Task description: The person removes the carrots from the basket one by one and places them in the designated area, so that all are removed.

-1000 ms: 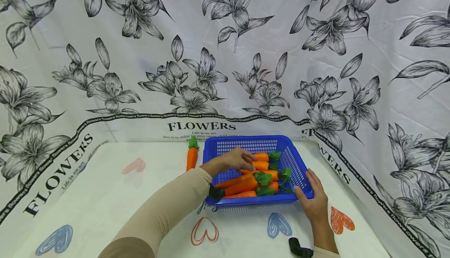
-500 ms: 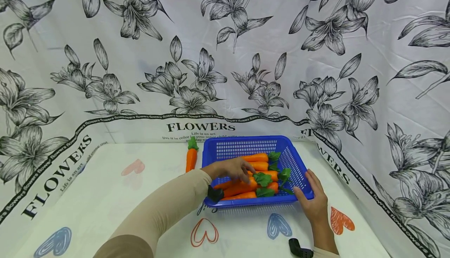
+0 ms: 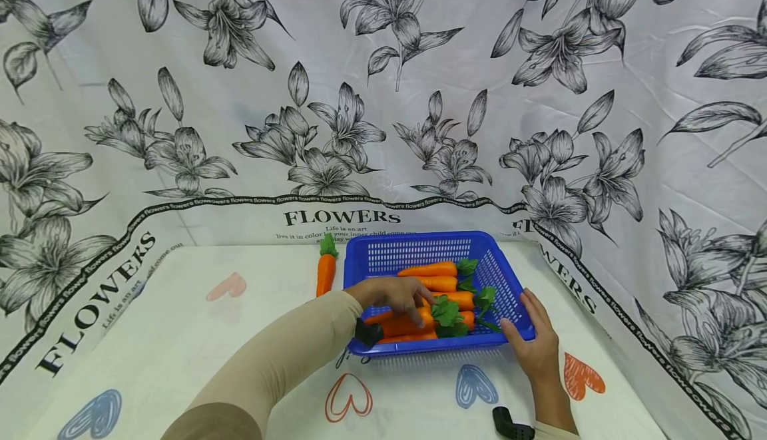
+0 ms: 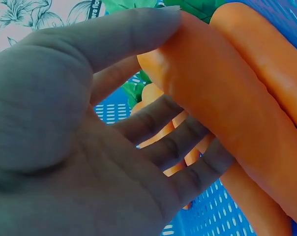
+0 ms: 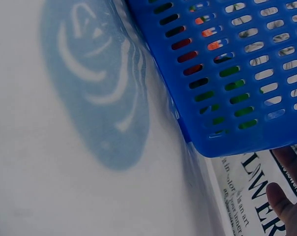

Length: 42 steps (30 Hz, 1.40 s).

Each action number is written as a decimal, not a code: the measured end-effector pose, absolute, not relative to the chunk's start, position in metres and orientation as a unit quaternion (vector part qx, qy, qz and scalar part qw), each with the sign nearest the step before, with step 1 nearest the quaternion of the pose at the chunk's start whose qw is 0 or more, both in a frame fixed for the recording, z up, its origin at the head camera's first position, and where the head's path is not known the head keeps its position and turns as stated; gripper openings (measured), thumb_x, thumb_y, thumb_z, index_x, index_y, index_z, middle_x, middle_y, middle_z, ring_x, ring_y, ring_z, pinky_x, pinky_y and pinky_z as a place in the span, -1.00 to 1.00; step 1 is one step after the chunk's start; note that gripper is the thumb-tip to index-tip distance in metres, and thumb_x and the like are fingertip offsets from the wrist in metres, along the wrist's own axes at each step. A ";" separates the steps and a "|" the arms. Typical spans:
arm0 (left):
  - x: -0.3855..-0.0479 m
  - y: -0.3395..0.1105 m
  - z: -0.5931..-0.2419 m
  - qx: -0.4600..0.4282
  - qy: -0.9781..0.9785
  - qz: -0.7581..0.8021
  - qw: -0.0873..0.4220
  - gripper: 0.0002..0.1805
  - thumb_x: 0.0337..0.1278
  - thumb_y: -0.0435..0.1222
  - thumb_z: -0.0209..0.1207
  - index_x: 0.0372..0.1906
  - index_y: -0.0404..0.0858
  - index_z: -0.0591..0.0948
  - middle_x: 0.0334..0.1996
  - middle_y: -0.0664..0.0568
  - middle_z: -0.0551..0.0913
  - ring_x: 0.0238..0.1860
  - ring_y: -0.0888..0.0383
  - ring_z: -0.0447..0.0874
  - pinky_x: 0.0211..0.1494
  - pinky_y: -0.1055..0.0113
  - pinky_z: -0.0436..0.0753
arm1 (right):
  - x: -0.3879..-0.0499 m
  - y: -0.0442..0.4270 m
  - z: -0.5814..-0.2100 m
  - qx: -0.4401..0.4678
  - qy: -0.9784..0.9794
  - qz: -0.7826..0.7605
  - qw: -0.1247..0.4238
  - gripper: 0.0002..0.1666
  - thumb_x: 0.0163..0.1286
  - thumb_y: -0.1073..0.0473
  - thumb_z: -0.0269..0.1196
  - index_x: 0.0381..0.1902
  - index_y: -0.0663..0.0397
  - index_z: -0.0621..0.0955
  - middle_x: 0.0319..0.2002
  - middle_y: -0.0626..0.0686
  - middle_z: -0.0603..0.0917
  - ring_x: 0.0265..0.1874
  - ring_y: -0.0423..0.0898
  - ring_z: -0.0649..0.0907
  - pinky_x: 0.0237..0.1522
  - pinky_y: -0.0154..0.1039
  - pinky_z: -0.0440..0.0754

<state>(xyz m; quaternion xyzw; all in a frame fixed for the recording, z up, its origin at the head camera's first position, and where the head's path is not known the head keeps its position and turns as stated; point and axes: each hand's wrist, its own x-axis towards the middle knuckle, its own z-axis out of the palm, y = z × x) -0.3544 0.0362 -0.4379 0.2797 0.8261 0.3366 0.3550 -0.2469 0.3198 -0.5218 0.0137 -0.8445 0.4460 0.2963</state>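
My left hand point(image 3: 398, 293) reaches into the blue plastic basket point(image 3: 509, 260) and holds a carrot point(image 4: 227, 93) near its leafy end. In the left wrist view, the thumb lies on top of this carrot and the other fingers pass beneath it. Green leaves point(image 3: 445, 310) show just beyond the fingertips. Several more orange carrots point(image 3: 434, 269) lie in the basket, partly hidden by the hand. My right hand point(image 3: 536, 337) rests at the basket's near right corner, fingers straight along the outside wall and thumb spread. Only part of that hand appears in the right wrist view.
One carrot point(image 3: 326, 273) lies on the white tablecloth point(image 3: 240, 333) just left of the basket. A white floral cloth point(image 3: 269, 127) hangs behind and at the sides. Printed hearts mark the table covering. Black devices point(image 3: 512, 425) sit at both wrists.
My left hand has moved down and nearer, from the middle of the basket onto a front carrot, whose leaves have shifted slightly left. The right hand has stayed at the corner.
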 end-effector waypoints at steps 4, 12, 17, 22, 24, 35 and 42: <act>-0.354 0.036 -0.438 0.282 0.827 0.332 0.355 -0.48 -0.03 -0.37 0.42 0.13 -0.10 0.63 0.07 0.10 0.53 -0.04 0.13 0.44 0.02 0.27 0.53 | -0.248 0.320 -0.522 0.022 -0.842 0.444 0.307 -0.25 0.18 0.11 0.37 0.33 0.16 0.45 0.37 0.01 0.34 0.35 0.00 0.29 0.24 -0.53 0.09; -0.355 0.034 -0.435 0.269 0.816 0.388 0.333 -0.56 -0.09 -0.42 0.44 -0.01 -0.13 0.69 -0.04 0.04 0.53 -0.16 0.07 0.48 -0.19 0.22 0.60 | -0.247 0.319 -0.520 0.027 -0.839 0.449 0.306 -0.26 0.19 0.11 0.36 0.33 0.17 0.44 0.37 0.06 0.34 0.35 0.04 0.29 0.24 -0.53 0.09; -0.355 0.030 -0.434 0.259 0.810 0.412 0.328 -0.55 -0.10 -0.42 0.44 0.00 -0.10 0.69 0.06 -0.03 0.54 0.04 -0.01 0.49 -0.09 0.16 0.62 | -0.247 0.319 -0.520 0.021 -0.843 0.447 0.299 -0.25 0.20 0.10 0.35 0.34 0.17 0.43 0.38 0.04 0.33 0.35 0.03 0.29 0.23 -0.53 0.10; -0.355 0.025 -0.430 0.244 0.794 0.452 0.324 -0.49 -0.06 -0.41 0.42 0.11 -0.18 0.64 0.08 -0.02 0.55 -0.02 0.02 0.56 -0.14 0.13 0.65 | -0.247 0.319 -0.521 0.012 -0.845 0.448 0.291 -0.25 0.22 0.08 0.34 0.35 0.14 0.42 0.39 0.00 0.31 0.36 0.02 0.28 0.28 -0.39 0.14; -0.356 0.023 -0.430 0.238 0.787 0.468 0.323 -0.51 -0.05 -0.40 0.42 0.09 -0.20 0.64 0.05 -0.04 0.58 -0.10 0.02 0.61 -0.19 0.12 0.66 | -0.247 0.320 -0.521 0.010 -0.846 0.449 0.288 -0.25 0.22 0.07 0.34 0.35 0.14 0.42 0.39 -0.01 0.31 0.36 0.02 0.27 0.32 -0.23 0.18; -0.364 0.019 -0.433 0.191 0.741 0.555 0.327 -0.51 -0.01 -0.37 0.41 0.10 -0.29 0.61 -0.09 -0.11 0.60 -0.18 -0.06 0.65 -0.24 0.05 0.68 | -0.247 0.320 -0.521 0.010 -0.848 0.444 0.289 -0.24 0.20 0.08 0.36 0.35 0.13 0.43 0.39 -0.05 0.31 0.36 -0.02 0.28 0.22 -0.49 0.14; -0.367 0.019 -0.434 0.157 0.713 0.602 0.324 -0.52 0.00 -0.38 0.41 0.09 -0.33 0.60 -0.09 -0.17 0.61 -0.17 -0.13 0.64 -0.23 -0.01 0.67 | -0.247 0.319 -0.520 0.023 -0.844 0.445 0.297 -0.25 0.20 0.10 0.36 0.34 0.17 0.43 0.39 0.02 0.32 0.35 0.06 0.29 0.20 -0.54 0.12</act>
